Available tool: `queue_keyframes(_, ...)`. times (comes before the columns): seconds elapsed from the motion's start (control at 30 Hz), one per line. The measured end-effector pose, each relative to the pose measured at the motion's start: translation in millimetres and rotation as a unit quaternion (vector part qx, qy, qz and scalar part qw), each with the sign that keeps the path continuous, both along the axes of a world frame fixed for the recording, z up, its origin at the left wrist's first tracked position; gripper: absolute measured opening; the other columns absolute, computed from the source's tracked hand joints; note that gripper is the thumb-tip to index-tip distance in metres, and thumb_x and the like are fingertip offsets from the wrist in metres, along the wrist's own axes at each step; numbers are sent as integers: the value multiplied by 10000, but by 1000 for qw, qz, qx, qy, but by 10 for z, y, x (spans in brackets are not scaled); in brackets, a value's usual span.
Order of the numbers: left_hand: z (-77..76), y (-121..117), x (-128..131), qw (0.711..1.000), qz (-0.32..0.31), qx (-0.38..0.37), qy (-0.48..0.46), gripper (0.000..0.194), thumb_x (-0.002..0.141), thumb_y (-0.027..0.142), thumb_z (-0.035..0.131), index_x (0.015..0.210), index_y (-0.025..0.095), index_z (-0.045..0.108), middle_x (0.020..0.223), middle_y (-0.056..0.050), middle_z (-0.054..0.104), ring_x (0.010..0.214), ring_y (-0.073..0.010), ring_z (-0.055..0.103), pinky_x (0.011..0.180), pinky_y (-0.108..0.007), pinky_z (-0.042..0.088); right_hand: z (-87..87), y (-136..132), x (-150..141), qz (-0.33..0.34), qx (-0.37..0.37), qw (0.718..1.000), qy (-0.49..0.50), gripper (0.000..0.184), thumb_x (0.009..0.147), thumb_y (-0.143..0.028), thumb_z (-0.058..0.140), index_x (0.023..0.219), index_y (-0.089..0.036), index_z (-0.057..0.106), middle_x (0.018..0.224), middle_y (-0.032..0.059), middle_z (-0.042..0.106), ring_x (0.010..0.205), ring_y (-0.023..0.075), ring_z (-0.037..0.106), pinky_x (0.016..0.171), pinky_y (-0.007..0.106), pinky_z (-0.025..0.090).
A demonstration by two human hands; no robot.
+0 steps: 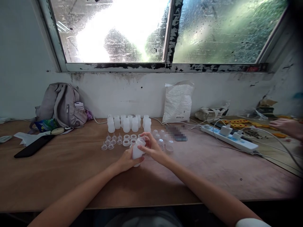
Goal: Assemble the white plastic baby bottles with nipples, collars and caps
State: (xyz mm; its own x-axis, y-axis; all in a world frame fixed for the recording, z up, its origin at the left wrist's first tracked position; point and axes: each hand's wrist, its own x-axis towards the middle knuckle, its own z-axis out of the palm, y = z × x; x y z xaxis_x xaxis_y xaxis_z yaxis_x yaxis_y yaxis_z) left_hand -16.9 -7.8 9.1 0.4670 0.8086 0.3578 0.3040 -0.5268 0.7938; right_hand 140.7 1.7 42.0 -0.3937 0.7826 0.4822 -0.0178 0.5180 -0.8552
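My left hand (127,160) is wrapped round the body of a white translucent baby bottle (137,152), tilted slightly, just above the table. At the bottle's top, the fingers of my right hand (151,146) are closed on a clear collar; they partly hide it. Behind stand several white bottles (126,124) without tops. Clear silicone nipples (111,145) lie in rows to the left of my hands. Collar rings (126,142) sit beside them, some hidden behind the held bottle. Clear domed caps (169,147) are grouped just right of my right hand.
On the left are a grey backpack (60,105) and a black phone-like slab (34,146). A white plastic bag (178,102) leans on the wall. Rightward lies a power strip (229,138) with trailing cables. Another person's hand (285,126) reaches in near yellow parts (239,122).
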Motion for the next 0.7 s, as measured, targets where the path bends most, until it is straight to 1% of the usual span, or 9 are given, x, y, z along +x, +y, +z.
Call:
queue_keyframes(0.1,20,-4,-19,1000,22,-21,-3,455,688,368,584,1078,155,487,929,-53,575,804,-186,515,701,-291,402,-16,45,17,30,-82,996,28,368,690,-315,615,994,-241,421,763,-19,506,667,108,498,588,235,409)
queue_keyframes(0.17,17,7,-19,998,19,-49,-23,413,653,361,612,990,135,534,859,-43,576,745,-170,507,647,-265,387,-14,65,36,36,-113,992,37,364,666,-305,641,976,-234,465,786,-15,522,703,114,508,606,232,406)
queue_keyframes(0.27,8,6,1,985,-20,-146,-91,340,615,332,627,860,105,566,737,-32,560,653,-141,493,577,-235,358,1,88,74,52,-141,987,52,349,629,-270,675,939,-216,524,847,0,546,766,126,517,640,234,405)
queue_keyframes(0.4,11,-51,19,920,-111,-321,-194,305,631,333,552,823,96,553,608,-32,542,522,-116,485,486,-219,340,50,98,140,122,-188,974,41,384,639,-242,665,999,-197,538,905,35,568,781,143,529,647,255,409)
queue_keyframes(0.47,20,-83,12,890,-154,-366,-223,317,631,348,518,813,90,551,585,-40,544,490,-114,484,463,-216,336,86,89,170,153,-196,968,33,414,638,-243,663,1028,-185,538,951,58,567,809,158,531,656,266,413)
queue_keyframes(0.53,31,-107,1,872,-186,-385,-239,346,620,370,499,805,84,554,572,-46,546,474,-113,482,459,-219,338,117,73,187,172,-192,966,32,441,629,-255,668,1042,-178,536,1006,76,554,828,167,531,658,270,418)
queue_keyframes(0.6,43,-118,-3,870,-191,-389,-236,362,619,385,494,809,82,556,570,-48,549,469,-115,484,459,-223,338,126,59,183,173,-185,967,22,451,625,-277,670,1043,-178,534,987,72,559,800,164,536,635,266,422)
queue_keyframes(0.63,46,-119,-1,876,-179,-385,-226,356,625,382,499,812,85,557,572,-46,551,471,-117,485,457,-223,335,119,54,173,160,-182,970,9,436,630,-292,665,1031,-179,538,939,61,570,764,158,539,613,262,422)
queue_keyframes(0.7,47,-109,15,903,-132,-362,-192,303,628,348,536,793,95,562,572,-33,544,481,-113,480,460,-219,324,82,50,139,100,-165,981,-28,348,642,-323,653,946,-174,571,805,28,577,685,143,531,574,253,411)
